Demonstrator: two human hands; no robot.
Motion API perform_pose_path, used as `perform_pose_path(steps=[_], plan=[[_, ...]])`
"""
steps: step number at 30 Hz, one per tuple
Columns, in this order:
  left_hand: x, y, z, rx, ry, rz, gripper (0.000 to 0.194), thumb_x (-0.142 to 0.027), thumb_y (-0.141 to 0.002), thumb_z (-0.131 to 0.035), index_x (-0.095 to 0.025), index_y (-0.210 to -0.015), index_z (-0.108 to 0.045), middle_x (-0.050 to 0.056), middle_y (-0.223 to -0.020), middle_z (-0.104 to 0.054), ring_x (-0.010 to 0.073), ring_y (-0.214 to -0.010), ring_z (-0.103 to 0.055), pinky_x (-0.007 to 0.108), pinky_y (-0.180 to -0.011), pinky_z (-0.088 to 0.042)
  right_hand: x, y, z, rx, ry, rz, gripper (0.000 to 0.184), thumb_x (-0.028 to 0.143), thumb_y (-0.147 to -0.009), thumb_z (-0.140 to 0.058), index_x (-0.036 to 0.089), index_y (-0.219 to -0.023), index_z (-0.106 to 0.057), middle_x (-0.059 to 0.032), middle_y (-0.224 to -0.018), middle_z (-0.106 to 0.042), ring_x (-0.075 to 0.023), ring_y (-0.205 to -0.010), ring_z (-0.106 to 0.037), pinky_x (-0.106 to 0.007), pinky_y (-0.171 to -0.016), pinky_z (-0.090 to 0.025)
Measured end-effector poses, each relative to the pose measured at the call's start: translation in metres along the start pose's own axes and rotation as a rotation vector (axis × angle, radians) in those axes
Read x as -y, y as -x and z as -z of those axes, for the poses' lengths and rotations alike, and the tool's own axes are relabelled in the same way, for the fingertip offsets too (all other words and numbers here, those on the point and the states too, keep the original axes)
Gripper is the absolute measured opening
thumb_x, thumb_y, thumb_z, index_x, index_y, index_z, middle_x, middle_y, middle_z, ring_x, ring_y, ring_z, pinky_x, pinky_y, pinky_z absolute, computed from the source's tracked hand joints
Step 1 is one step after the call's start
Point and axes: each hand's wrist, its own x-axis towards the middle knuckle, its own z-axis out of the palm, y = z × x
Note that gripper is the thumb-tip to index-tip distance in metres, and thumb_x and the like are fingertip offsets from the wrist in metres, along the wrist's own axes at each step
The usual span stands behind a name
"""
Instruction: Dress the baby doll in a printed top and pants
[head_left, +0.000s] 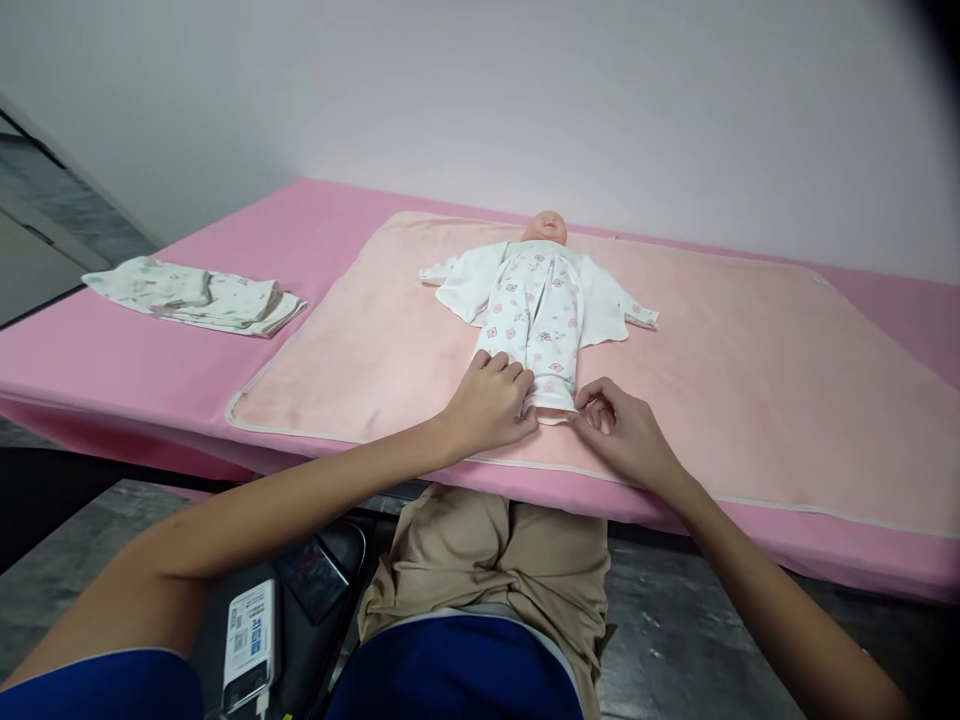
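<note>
A baby doll [546,228] lies on its back, head toward the wall. It wears a white top [604,297] with the sleeves spread out to both sides. Over its body and legs lie white baby pants [555,335] with a small pink print. My left hand [491,405] rests over the pants' lower end, fingers curled and thumb pressed at the left side of one leg cuff. At the cuff's right corner, my right hand [619,430] pinches the hem between thumb and finger. The doll's feet are not clearly visible.
A peach mat [750,380] lies under the doll on a pink-covered table [300,230]. Folded printed cloths [195,295] lie at the left. Below the table edge, a white power bank [250,630] and a dark phone [315,580] rest on a black surface. A wall stands behind.
</note>
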Motion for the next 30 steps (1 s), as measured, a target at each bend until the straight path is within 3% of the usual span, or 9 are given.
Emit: perform_pose_path(steps=[3,7,11,14,16,20,23,27,30], plan=[[-0.004,0.003,0.008,-0.030,0.008,-0.023,0.014,-0.030,-0.096,-0.061,-0.020,-0.100,-0.069,0.014,-0.103,-0.077,0.0345,-0.101,-0.066,0.053,-0.091,-0.043,0.010,0.006,0.002,-0.088,0.087,0.163,0.011,0.026,-0.096,-0.069,0.027,-0.104,-0.062,-0.0017,-0.092,-0.073,-0.0235,-0.081,-0.068,-0.039,-0.076,-0.053],[0.002,0.008,0.028,-0.047,0.081,-0.023,0.015,-0.033,-0.092,-0.062,-0.022,-0.101,-0.066,0.011,-0.098,-0.077,0.0320,-0.095,-0.065,0.052,-0.090,-0.043,0.009,0.005,0.013,-0.054,0.272,0.459,0.010,0.023,-0.097,-0.066,0.027,-0.105,-0.062,-0.0032,-0.088,-0.070,-0.0244,-0.078,-0.064,-0.042,-0.077,-0.049],[0.051,0.001,0.035,-0.065,0.220,0.016,0.027,-0.040,-0.090,-0.066,-0.023,-0.111,-0.066,0.009,-0.107,-0.077,0.0310,-0.099,-0.065,0.049,-0.090,-0.045,-0.022,-0.023,0.033,-0.086,0.266,0.426,0.011,0.031,-0.102,-0.064,0.027,-0.112,-0.067,-0.0065,-0.095,-0.074,-0.0270,-0.085,-0.068,-0.046,-0.082,-0.052],[0.109,-0.021,0.017,-0.104,0.249,0.092,0.025,-0.038,-0.098,-0.059,-0.022,-0.117,-0.067,0.012,-0.122,-0.076,0.0312,-0.109,-0.064,0.049,-0.100,-0.047,-0.054,-0.065,0.042,-0.125,0.346,0.288,0.017,0.035,-0.106,-0.059,0.029,-0.114,-0.073,-0.0089,-0.116,-0.079,-0.0330,-0.111,-0.071,-0.052,-0.098,-0.055],[0.146,-0.040,-0.004,-0.083,0.230,0.120,0.030,-0.038,-0.098,-0.060,-0.020,-0.120,-0.068,0.015,-0.130,-0.073,0.0345,-0.119,-0.061,0.052,-0.108,-0.046,-0.073,-0.098,0.039,-0.085,0.373,0.290,0.023,0.036,-0.106,-0.058,0.028,-0.119,-0.075,-0.0104,-0.129,-0.078,-0.0363,-0.127,-0.068,-0.058,-0.111,-0.052],[0.183,-0.068,-0.041,0.082,0.347,-0.021,0.033,-0.038,-0.096,-0.060,-0.021,-0.123,-0.070,0.015,-0.138,-0.069,0.0356,-0.129,-0.056,0.053,-0.115,-0.044,-0.094,-0.142,0.023,0.095,0.289,0.377,0.032,0.032,-0.100,-0.057,0.024,-0.126,-0.074,-0.0140,-0.143,-0.072,-0.0385,-0.136,-0.063,-0.061,-0.116,-0.050],[0.183,-0.073,-0.051,0.064,0.402,-0.088,0.019,-0.036,-0.097,-0.059,-0.023,-0.109,-0.068,0.012,-0.120,-0.070,0.0322,-0.116,-0.057,0.050,-0.109,-0.045,-0.096,-0.147,0.015,0.096,0.225,0.370,0.028,0.028,-0.097,-0.058,0.027,-0.121,-0.073,-0.0129,-0.136,-0.071,-0.0375,-0.130,-0.063,-0.058,-0.107,-0.054],[0.179,-0.071,-0.044,0.073,0.374,-0.097,0.012,-0.027,-0.101,-0.050,-0.024,-0.093,-0.059,0.008,-0.097,-0.065,0.0271,-0.094,-0.054,0.044,-0.095,-0.046,-0.092,-0.140,0.017,0.131,0.264,0.315,0.005,0.024,-0.095,-0.059,0.027,-0.093,-0.059,-0.0065,-0.094,-0.066,-0.0297,-0.090,-0.059,-0.046,-0.081,-0.050],[0.179,-0.069,-0.036,0.115,0.378,-0.115,0.012,-0.025,-0.101,-0.048,-0.025,-0.090,-0.053,0.003,-0.085,-0.062,0.0218,-0.078,-0.051,0.044,-0.098,-0.046,-0.089,-0.138,0.021,0.180,0.291,0.268,0.020,0.021,-0.098,-0.054,0.026,-0.083,-0.042,-0.0001,-0.073,-0.050,-0.0237,-0.069,-0.044,-0.042,-0.076,-0.043]])
